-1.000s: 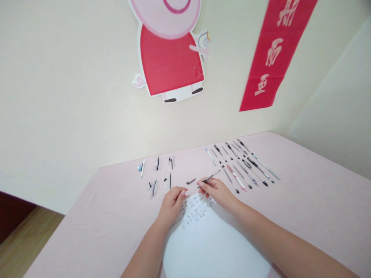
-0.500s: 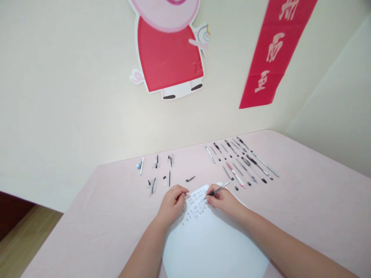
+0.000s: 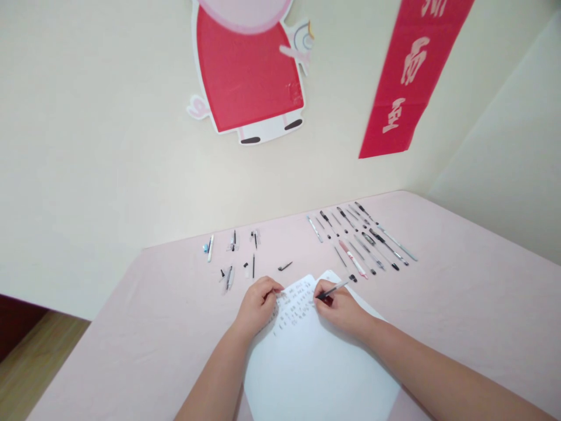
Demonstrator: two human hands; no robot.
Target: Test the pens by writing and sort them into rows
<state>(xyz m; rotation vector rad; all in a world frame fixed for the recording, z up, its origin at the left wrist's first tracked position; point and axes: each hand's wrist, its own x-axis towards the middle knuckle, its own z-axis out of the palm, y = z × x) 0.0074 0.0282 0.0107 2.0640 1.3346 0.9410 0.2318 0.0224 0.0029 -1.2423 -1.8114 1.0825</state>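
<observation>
A white sheet of paper (image 3: 319,362) with small handwriting near its top lies on the pink table (image 3: 460,292) in front of me. My right hand (image 3: 344,309) grips a black pen (image 3: 332,289) in a writing hold, its tip touching the paper's written area. My left hand (image 3: 258,304) rests curled on the paper's upper left corner, fingers closed against the sheet.
A row of several pens (image 3: 363,242) lies at the back right of the table. Pen parts and caps (image 3: 232,257) are scattered at the back left, with a small black piece (image 3: 284,266) just beyond the paper. A cartoon cut-out (image 3: 248,70) and red banner (image 3: 407,76) hang on the wall.
My right hand drew back from the row of pens with the black pen and set its tip on the paper. The left hand stayed on the paper's corner.
</observation>
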